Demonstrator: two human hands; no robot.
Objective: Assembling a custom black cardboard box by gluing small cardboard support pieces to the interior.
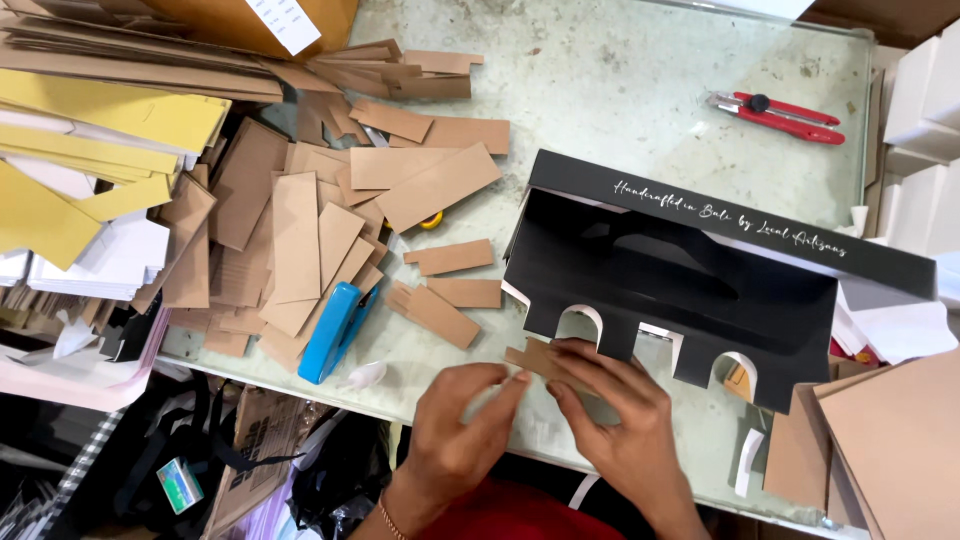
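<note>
- I see both hands meet at the near edge of the table (620,60), each pinching the same small brown card strip (537,357).
- My left hand (455,430) comes in from below; its fingers (510,388) are narrow, closed on the strip's left end.
- My right hand (620,420) lies across the strip's right part, fingers (590,355) narrow and pressed on it, the thumb tucked under near the middle.
- The strip lies nearly flat, just in front of the black box (690,290), touching or almost touching its lower edge by the left arched cut-out; I cannot tell which.
- The box stands open with its dark inside towards me, two arched cut-outs along its near edge and white script on its top flap.
- Left of the hands, loose card pieces (445,290) lie on the table, well apart from the strip.
- Further left, a heap of card (300,230) spreads out, with a blue stapler (335,330) at its near side.
- Yellow sheets (90,150) are stacked at the far left.
- A red cutter (780,115) lies at the far right of the table, well apart from the box.
- White boxes (920,130) stand at the right edge, and brown sheets (890,440) lie at the near right.
</note>
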